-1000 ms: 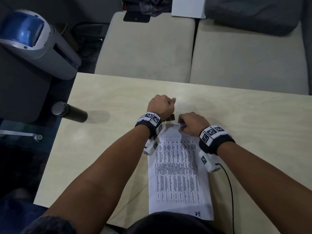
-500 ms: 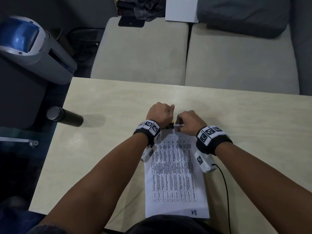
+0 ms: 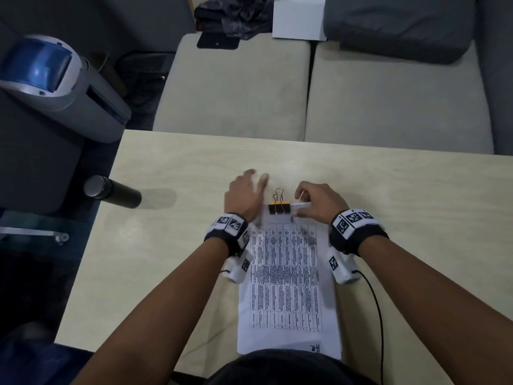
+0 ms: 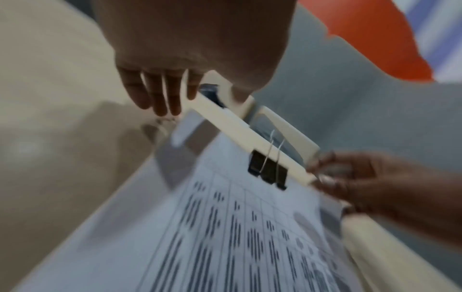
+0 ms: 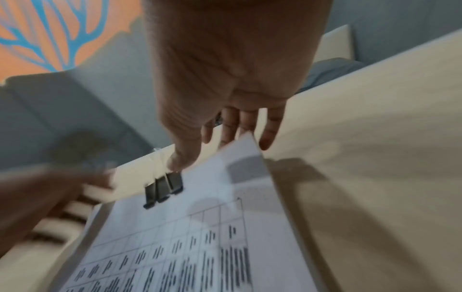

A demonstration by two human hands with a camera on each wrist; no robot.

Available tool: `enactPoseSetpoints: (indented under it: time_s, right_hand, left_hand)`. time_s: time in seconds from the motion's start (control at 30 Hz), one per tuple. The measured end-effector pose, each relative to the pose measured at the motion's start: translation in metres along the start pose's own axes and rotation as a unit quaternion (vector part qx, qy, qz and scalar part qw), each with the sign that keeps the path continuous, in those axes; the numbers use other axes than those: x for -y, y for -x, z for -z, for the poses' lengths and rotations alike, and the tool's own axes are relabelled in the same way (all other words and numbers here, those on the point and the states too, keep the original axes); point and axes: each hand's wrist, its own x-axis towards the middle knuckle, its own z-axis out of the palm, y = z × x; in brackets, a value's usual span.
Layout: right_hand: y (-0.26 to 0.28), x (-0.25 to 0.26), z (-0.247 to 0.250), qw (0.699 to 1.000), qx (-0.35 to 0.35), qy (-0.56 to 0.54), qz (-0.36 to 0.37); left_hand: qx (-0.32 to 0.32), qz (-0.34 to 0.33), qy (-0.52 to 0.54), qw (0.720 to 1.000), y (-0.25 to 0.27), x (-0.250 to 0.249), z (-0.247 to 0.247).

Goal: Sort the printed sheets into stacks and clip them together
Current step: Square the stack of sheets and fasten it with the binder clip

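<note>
A stack of printed sheets (image 3: 288, 279) with a table of text lies on the pale table (image 3: 416, 218) in front of me. A black binder clip (image 3: 279, 208) bites its far edge, wire handles pointing away. My left hand (image 3: 254, 176) hovers just left of the clip, blurred, fingers spread and holding nothing. My right hand (image 3: 302, 201) pinches the stack's far right corner beside the clip. In the right wrist view the thumb (image 5: 180, 160) lies on top of the sheets (image 5: 225, 227) next to the clip (image 5: 163, 187). The left wrist view shows straight fingers (image 4: 160, 98) above the clip (image 4: 267, 170).
A black flask (image 3: 112, 191) lies at the table's left edge. A grey and blue machine (image 3: 55, 84) stands beyond it. Beige sofa cushions (image 3: 236, 87) run along the far side, with a white sheet (image 3: 299, 18) on them. A black cable (image 3: 374, 301) trails from my right wrist.
My left hand has let go of the clip, opened and drawn away to the left. The clip now shows on the stack's far edge. My right hand keeps its pinch.
</note>
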Motion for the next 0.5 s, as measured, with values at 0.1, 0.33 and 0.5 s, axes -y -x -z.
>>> enactPoseSetpoints:
  time_s: [0.1,0.33,0.5]
  right_hand:
    - [0.019,-0.029,-0.005,0.991,-0.045,-0.096,-0.081]
    - [0.119,-0.053,-0.055,0.922,0.034,-0.226,-0.313]
    - [0.176,-0.052,-0.093,0.944,0.234,-0.050,-0.226]
  left_hand:
    - [0.005,0.135,0.008,0.991,0.027,0.051,-0.004]
    - [0.139,0.128,-0.072,0.979,0.142,0.073,-0.011]
    - [0.272,0.127,-0.218,0.929,0.208,0.076,-0.015]
